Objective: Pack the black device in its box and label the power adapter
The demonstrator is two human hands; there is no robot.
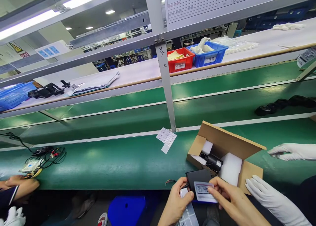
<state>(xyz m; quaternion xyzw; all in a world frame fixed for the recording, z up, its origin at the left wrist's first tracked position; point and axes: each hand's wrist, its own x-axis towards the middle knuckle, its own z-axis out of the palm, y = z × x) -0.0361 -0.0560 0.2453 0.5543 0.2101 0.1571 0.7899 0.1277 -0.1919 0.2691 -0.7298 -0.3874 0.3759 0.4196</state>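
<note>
Both bare hands meet low at six o'clock. The left hand (pixel 176 199) pinches a black flat module (pixel 197 179) from below, while the right hand (pixel 228 196) clamps a label sticker (pixel 203 191) against its near face. The sticker's long axis runs left-right. The open carton (pixel 243 150) sits just beyond, toward one o'clock, on the green bench (pixel 111 163).

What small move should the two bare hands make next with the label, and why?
Probably press the label flat onto the black box. The right hand pinches the label against it, the left hand steadies the box from below, and the label's lower edge seems not yet flat.
</note>
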